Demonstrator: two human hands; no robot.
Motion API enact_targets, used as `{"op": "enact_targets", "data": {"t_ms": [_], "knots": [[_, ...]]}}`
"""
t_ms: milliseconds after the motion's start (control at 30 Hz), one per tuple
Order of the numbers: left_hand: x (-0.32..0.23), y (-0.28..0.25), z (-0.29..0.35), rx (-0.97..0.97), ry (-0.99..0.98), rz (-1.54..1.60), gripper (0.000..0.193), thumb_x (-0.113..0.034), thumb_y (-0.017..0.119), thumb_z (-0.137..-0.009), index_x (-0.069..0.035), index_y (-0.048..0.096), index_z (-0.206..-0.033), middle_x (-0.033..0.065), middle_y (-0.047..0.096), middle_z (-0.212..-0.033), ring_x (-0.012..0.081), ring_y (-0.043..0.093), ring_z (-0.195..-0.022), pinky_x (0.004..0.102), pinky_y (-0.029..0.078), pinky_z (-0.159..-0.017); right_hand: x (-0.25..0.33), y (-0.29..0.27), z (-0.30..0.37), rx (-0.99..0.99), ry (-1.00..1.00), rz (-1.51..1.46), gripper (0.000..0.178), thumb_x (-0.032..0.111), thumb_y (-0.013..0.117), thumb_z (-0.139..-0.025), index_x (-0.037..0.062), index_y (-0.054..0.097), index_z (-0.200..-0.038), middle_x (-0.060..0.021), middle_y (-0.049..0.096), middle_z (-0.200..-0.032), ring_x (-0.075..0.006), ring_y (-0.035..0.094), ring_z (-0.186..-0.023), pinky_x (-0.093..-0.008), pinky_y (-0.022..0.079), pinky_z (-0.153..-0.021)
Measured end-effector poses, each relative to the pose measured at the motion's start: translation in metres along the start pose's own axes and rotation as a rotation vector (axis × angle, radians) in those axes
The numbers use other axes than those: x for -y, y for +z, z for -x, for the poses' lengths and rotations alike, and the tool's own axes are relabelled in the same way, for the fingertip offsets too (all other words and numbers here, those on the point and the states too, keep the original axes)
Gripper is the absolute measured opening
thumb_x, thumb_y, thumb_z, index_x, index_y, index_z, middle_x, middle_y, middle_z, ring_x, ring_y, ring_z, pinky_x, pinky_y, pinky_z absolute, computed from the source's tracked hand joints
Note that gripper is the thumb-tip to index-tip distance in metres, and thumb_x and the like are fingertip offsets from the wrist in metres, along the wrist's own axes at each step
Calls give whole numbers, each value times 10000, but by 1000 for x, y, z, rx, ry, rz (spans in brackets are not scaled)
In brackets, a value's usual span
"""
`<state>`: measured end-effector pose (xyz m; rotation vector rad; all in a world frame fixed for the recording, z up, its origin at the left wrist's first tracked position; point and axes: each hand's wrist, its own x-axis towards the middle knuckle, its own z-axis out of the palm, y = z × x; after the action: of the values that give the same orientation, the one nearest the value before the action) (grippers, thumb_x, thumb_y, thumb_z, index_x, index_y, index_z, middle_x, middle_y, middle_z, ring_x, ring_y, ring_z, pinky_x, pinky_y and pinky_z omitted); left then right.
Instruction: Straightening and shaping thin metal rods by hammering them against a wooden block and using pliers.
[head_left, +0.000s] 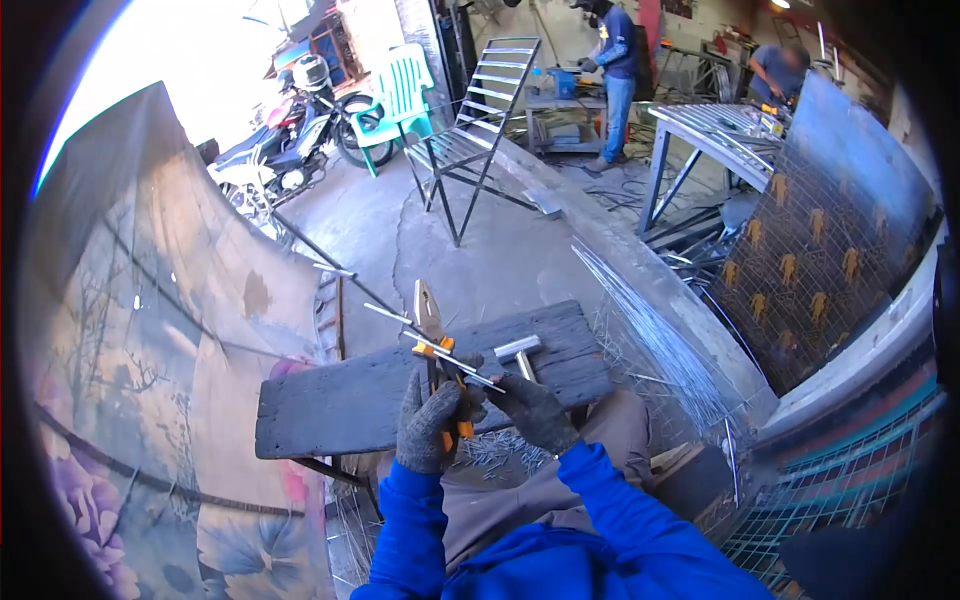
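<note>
My left hand (428,432), in a grey glove, is closed around combination pliers (427,308) with orange and black handles, jaws pointing up and away from me. Thin metal rods (455,364) slant across the front of the pliers, their near ends at the fingertips of my gloved right hand (537,410), which is pinched on them. Both hands are above the near edge of a dark wooden bench (330,412). A metal hammer (518,350) lies on the bench just beyond my right hand.
Short cut metal pieces (500,455) lie heaped below the bench. To the right, long thin rods (660,330) are bundled on the floor. A slatted metal chair frame (480,130), a green plastic chair (400,95) and a motorcycle (290,140) stand beyond. Two people work farther back.
</note>
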<state>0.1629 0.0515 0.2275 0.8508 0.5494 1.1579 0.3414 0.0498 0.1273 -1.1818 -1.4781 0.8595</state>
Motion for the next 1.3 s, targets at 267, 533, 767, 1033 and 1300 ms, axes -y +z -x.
{"op": "enact_targets", "data": {"t_ms": [267,533,767,1033,1300], "knots": [[13,42,-25,-74,46,-136,474,-108,653,-923,2,479,-1350,125,637,-1109,204,671,-918,325,588,-757,13,-30,0,3,147,-76,323,236,658,-974,30,653,-1224,-120,704,-1147,-238,659,-1105,-365,505,-931],[16,48,-21,-100,37,-111,417,-105,655,-926,13,511,-1299,113,631,-1089,193,666,-926,313,593,-785,-34,-36,6,-376,306,-1313,375,418,559,-1000,141,640,-1239,-51,690,-1186,-182,648,-1074,-372,495,-903],[21,48,-17,-203,95,-42,421,-108,646,-938,-8,485,-1314,97,623,-1042,178,656,-887,310,593,-770,29,-63,2,-446,181,-810,351,296,603,-997,59,630,-1254,-94,679,-1224,-202,649,-1116,-326,511,-916],[50,56,-12,-106,166,-179,563,-199,676,-946,-47,422,-1425,77,602,-1236,171,609,-1113,329,535,-860,151,-33,-27,-176,-345,-63,393,177,718,-933,-5,602,-1262,-173,650,-1224,-241,661,-1063,-367,526,-924],[33,22,39,4,-90,44,529,-136,638,-974,-43,420,-1446,74,561,-1280,157,570,-1134,318,494,-978,189,-80,-28,-410,-388,-193,389,216,493,-1070,48,521,-1420,9,580,-784,-61,499,-600,-230,445,-527]]}}
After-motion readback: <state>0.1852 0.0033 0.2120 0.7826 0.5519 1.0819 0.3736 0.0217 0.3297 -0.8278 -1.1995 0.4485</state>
